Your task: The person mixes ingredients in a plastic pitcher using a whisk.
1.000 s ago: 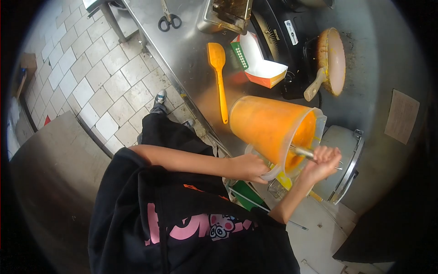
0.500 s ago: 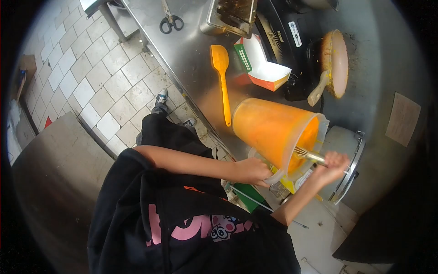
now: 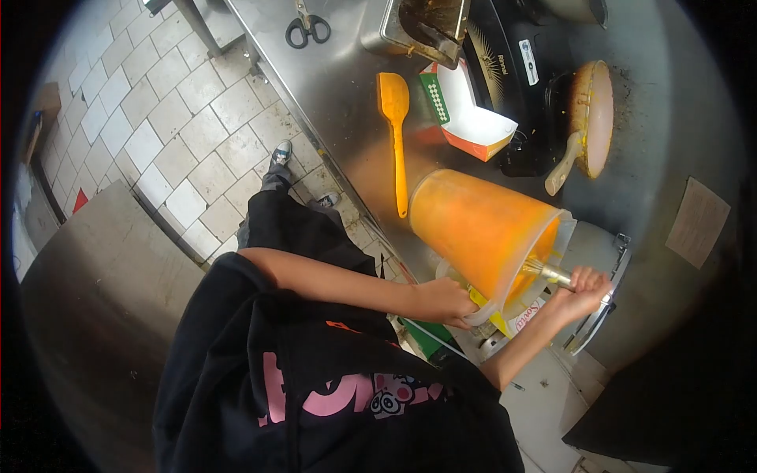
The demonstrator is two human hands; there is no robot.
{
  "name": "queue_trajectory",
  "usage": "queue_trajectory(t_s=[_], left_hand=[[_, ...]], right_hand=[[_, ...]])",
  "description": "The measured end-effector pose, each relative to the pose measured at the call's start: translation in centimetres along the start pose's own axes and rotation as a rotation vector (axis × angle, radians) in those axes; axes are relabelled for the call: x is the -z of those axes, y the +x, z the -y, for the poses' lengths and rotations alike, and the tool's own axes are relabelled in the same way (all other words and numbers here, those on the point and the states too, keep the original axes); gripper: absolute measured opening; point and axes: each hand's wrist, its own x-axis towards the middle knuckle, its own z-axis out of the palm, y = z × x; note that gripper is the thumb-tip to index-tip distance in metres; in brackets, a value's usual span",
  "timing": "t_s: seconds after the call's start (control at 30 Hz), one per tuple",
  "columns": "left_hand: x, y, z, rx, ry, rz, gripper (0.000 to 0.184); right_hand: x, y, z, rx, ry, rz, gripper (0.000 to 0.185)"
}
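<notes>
My left hand [image 3: 443, 302] is closed on the handle of a large translucent pitcher [image 3: 481, 229], which looks orange from the mixture inside. The pitcher's mouth faces the right side of the view. My right hand [image 3: 585, 290] grips the metal handle of a whisk [image 3: 554, 273], whose wires reach into the pitcher and are partly hidden by its rim. Beside the pitcher, an orange spatula [image 3: 398, 142] lies on the steel counter [image 3: 339, 87]. A white, green and red paper tray [image 3: 477, 126] rests above the pitcher in the view.
Black scissors [image 3: 307, 31] and a stained metal container [image 3: 418, 31] are at the top. A pan [image 3: 595, 118] with a wooden handle is at the right, beside a black stove [image 3: 509, 71]. Behind my right hand stands a large lidded pot [image 3: 593, 248]. Tiled floor [image 3: 189, 150] shows at left.
The whisk and my right hand have moved slightly right and down. The whole view has shifted a little, so the counter items appear further right. My left hand keeps its hold on the handle.
</notes>
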Motion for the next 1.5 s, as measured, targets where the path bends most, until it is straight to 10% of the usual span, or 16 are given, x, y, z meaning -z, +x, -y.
queue_trajectory(t_s=[1.07, 1.5], left_hand=[[-0.2, 0.1, 0.1, 0.006, 0.054, 0.083, 0.03], [0.6, 0.7, -0.1, 0.007, 0.065, 0.23, 0.031]], right_hand=[[-0.1, -2.0, -1.2, -0.071, -0.03, 0.134, 0.032], [5.4, 2.8, 11.0, 0.365, 0.208, 0.065, 0.036]])
